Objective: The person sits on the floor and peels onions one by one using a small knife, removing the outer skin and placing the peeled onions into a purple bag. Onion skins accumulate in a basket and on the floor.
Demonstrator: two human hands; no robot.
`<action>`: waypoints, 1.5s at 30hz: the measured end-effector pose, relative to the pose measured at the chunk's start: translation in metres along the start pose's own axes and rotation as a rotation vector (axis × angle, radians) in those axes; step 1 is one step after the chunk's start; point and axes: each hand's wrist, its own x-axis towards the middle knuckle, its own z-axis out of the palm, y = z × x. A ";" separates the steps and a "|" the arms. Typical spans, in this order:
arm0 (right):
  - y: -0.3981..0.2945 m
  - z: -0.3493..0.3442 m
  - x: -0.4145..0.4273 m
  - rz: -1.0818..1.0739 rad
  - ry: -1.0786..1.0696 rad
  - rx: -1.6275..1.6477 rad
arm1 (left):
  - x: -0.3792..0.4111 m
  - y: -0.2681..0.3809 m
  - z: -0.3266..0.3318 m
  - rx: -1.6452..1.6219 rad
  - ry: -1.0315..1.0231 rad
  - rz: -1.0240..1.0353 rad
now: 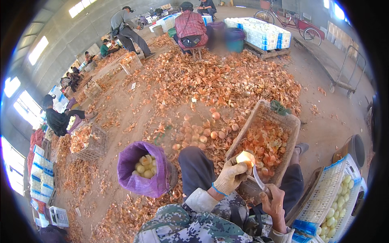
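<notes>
My left hand (230,177), in a knitted work glove, holds a partly peeled onion (245,159) over the near end of a long trough-like container (292,138) full of onion skins. The bare fingers of my right hand (273,199) are closed on the handle of a knife; its curved blade (258,179) points up, with the tip by the onion's lower right side. To the left of my knee, peeled onions (146,168) lie in a purple mesh sack (127,179). Unpeeled onions (203,138) are scattered on the floor beyond my knee.
White and blue crates (319,194) of peeled onions stand at my right, near a dark bucket (358,150). A large heap of onion skins (225,76) covers the floor ahead. Several people sit or stand farther off. A platform trolley (334,73) is at right.
</notes>
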 end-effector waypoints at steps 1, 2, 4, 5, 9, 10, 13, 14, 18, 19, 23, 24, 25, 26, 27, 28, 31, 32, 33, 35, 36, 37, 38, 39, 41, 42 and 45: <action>-0.002 -0.001 0.000 0.024 -0.018 0.000 | 0.001 -0.002 -0.003 -0.008 0.000 -0.004; -0.002 -0.001 0.000 0.002 -0.001 0.012 | 0.001 -0.003 -0.005 -0.015 -0.001 -0.008; -0.001 0.001 0.000 -0.038 0.041 0.035 | 0.001 -0.001 -0.003 -0.027 0.001 -0.044; -0.001 0.002 0.001 -0.056 0.044 0.043 | 0.002 0.001 -0.002 -0.032 0.000 -0.065; -0.002 -0.002 0.001 0.000 -0.023 0.056 | 0.002 0.001 0.004 -0.006 0.029 -0.010; -0.001 -0.002 0.003 -0.021 -0.017 0.050 | 0.002 0.003 0.004 -0.004 0.004 -0.002; 0.004 -0.001 0.005 -0.136 -0.002 -0.005 | 0.001 0.004 0.001 0.007 -0.056 0.033; 0.002 -0.003 0.004 -0.140 0.004 0.006 | 0.000 0.003 0.004 0.007 -0.040 0.036; 0.000 -0.007 0.004 -0.157 -0.011 -0.028 | 0.000 0.001 0.008 -0.010 -0.101 0.075; -0.001 -0.008 0.004 -0.164 -0.007 -0.036 | 0.000 0.002 0.009 -0.004 -0.113 0.075; -0.006 -0.011 0.007 -0.184 -0.016 -0.061 | 0.000 0.001 0.016 0.031 -0.132 0.107; -0.006 -0.011 0.008 -0.191 -0.009 -0.067 | 0.000 0.000 0.017 0.026 -0.128 0.111; -0.007 -0.011 0.009 -0.197 -0.003 -0.074 | -0.001 -0.001 0.017 0.022 -0.124 0.114; -0.007 -0.011 0.009 -0.203 0.004 -0.081 | -0.001 -0.001 0.018 0.028 -0.099 0.118; -0.007 -0.010 0.009 -0.209 0.021 -0.119 | -0.002 -0.002 0.018 0.035 -0.074 0.121; -0.006 -0.008 0.009 -0.216 0.038 -0.158 | -0.003 -0.003 0.018 0.041 -0.049 0.125; -0.009 -0.003 0.007 -0.120 0.105 -0.291 | -0.007 -0.001 0.026 0.046 0.015 0.079; -0.010 -0.002 0.006 -0.068 0.130 -0.339 | -0.008 -0.005 0.022 0.068 0.030 0.044; -0.009 -0.002 0.006 -0.027 0.126 -0.253 | -0.011 -0.008 0.018 0.089 0.046 0.011; -0.007 -0.002 0.008 0.054 0.119 -0.080 | -0.013 -0.011 0.020 0.076 0.037 -0.025; -0.008 -0.003 0.009 0.100 0.074 0.125 | -0.014 -0.013 0.021 0.079 0.047 -0.032; -0.006 -0.006 0.005 0.096 0.029 0.131 | -0.015 -0.014 0.023 0.081 0.058 -0.040; -0.003 -0.010 0.000 0.093 -0.016 0.137 | -0.015 -0.011 0.027 0.062 0.017 -0.033; 0.000 -0.013 -0.003 0.086 -0.061 0.150 | -0.014 -0.010 0.026 0.066 0.000 -0.022; 0.002 -0.016 -0.007 -0.004 -0.044 0.079 | -0.010 -0.011 0.019 0.073 -0.034 0.001; 0.004 -0.017 -0.009 -0.033 -0.041 0.041 | -0.009 -0.011 0.015 0.067 -0.053 0.003; 0.001 -0.019 -0.006 -0.085 -0.037 -0.062 | -0.011 -0.010 0.018 0.043 0.006 0.030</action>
